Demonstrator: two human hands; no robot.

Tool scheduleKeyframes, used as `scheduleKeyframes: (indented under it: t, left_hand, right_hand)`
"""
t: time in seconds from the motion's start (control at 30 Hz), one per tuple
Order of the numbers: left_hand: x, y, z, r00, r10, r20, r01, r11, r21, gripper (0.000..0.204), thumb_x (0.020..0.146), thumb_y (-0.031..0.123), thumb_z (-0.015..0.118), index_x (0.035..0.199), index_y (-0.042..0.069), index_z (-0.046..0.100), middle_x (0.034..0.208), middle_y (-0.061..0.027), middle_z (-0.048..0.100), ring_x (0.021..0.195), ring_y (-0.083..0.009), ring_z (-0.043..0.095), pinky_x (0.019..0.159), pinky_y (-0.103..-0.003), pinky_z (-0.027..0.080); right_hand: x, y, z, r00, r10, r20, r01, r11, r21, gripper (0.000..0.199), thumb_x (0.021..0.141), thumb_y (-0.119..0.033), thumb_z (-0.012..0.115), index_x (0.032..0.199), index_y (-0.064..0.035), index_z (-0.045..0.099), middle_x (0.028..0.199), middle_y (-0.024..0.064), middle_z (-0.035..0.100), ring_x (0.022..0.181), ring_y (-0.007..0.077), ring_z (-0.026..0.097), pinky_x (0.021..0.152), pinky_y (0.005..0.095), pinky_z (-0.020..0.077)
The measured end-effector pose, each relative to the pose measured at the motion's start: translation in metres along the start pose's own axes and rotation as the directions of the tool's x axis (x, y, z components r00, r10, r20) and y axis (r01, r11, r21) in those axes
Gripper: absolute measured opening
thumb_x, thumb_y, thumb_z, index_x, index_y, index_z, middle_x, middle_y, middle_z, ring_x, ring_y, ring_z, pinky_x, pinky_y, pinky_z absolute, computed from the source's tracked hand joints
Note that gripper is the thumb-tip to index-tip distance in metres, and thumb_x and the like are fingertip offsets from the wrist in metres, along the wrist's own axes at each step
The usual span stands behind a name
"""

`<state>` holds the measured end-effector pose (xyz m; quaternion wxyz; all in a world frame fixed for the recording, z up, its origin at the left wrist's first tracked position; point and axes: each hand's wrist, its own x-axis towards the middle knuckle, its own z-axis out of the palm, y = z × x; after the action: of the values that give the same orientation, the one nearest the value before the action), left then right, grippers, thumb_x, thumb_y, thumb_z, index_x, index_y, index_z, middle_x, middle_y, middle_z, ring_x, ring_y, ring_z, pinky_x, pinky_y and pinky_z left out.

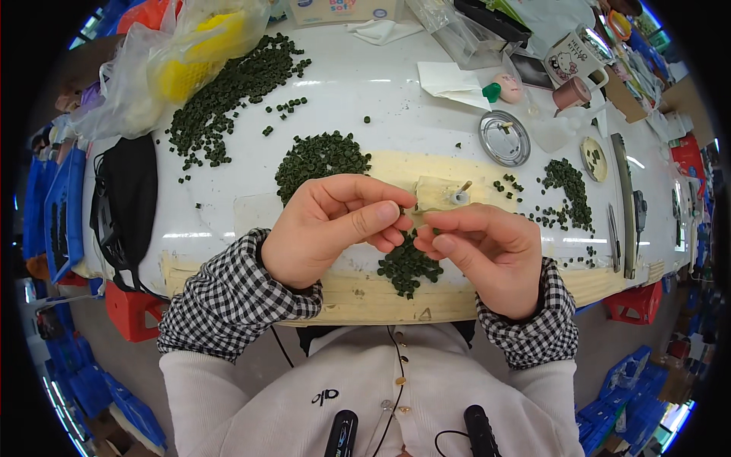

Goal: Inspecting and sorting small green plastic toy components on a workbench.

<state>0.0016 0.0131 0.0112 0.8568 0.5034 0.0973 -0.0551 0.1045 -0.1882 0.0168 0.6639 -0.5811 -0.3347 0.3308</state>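
Two-handed, pinches a small dark green piece [436,231] between thumb and index fingertip of the right hand [491,247], just beside the left hand [327,221]. Closes the left thumb and index finger together on a dark bit [402,211] too small to identify. Has a low pile of similar pieces [409,273] on the white table [381,84] directly below the fingertips, with a larger heap [320,164] beyond the left hand.
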Motion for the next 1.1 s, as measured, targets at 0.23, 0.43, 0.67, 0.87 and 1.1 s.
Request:
scheduleKeyframes:
  t: [0.23,0.43,0.67,0.87,1.1]
  left_hand:
    - [-0.004,-0.001,0.005,0.991,0.133,-0.011,-0.132,0.99,0.056,0.018,0.092,0.002,0.059,0.109,-0.001,0.062,0.098,-0.0137,0.069,0.085,-0.0151,0.067,0.076,-0.027,0.056]
    - [-0.004,-0.012,0.003,0.952,0.301,0.063,-0.307,0.944,0.12,0.019,0.088,-0.005,0.062,0.106,-0.003,0.06,0.099,-0.0149,0.068,0.086,-0.0173,0.068,0.076,-0.027,0.056]
    - [-0.011,-0.009,0.016,0.967,0.254,-0.018,-0.249,0.959,0.136,0.016,0.086,-0.009,0.062,0.101,-0.006,0.06,0.095,-0.0155,0.067,0.086,-0.0173,0.067,0.076,-0.027,0.055]
    - [-0.011,-0.013,0.012,0.961,0.275,0.023,-0.275,0.945,0.177,0.016,0.084,-0.011,0.063,0.099,-0.005,0.06,0.095,-0.0158,0.067,0.087,-0.0171,0.067,0.077,-0.027,0.056]
    - [-0.012,-0.013,0.012,0.971,0.238,0.017,-0.238,0.956,0.169,0.014,0.085,-0.009,0.063,0.098,-0.005,0.06,0.094,-0.0153,0.067,0.085,-0.0169,0.067,0.077,-0.028,0.056]
  right_hand:
    - [0.0,0.002,0.003,0.998,0.045,-0.054,-0.037,0.99,0.137,0.022,0.087,0.006,0.061,0.11,0.0071,0.062,0.101,0.0129,0.068,0.095,0.0169,0.067,0.085,0.0268,0.0533]
    - [0.0,0.004,0.003,0.997,0.059,-0.053,-0.047,0.977,0.207,0.019,0.088,0.004,0.063,0.107,0.007,0.061,0.099,0.0115,0.067,0.093,0.0145,0.066,0.083,0.0253,0.0533]
    - [0.0,0.008,0.005,0.999,0.016,-0.043,-0.012,0.995,0.095,0.018,0.087,0.002,0.065,0.105,0.0045,0.064,0.097,0.0074,0.064,0.088,0.0122,0.064,0.08,0.023,0.0518]
    - [0.0,0.011,0.005,0.998,-0.051,-0.021,0.051,0.999,0.007,0.018,0.085,0.003,0.067,0.103,0.0029,0.067,0.094,0.0068,0.061,0.086,0.0112,0.061,0.077,0.0229,0.0495]
    - [0.001,0.012,0.004,0.992,-0.124,-0.034,0.118,0.981,-0.157,0.019,0.081,0.003,0.07,0.1,0.0001,0.07,0.088,0.0068,0.063,0.08,0.0122,0.061,0.073,0.0223,0.0484]
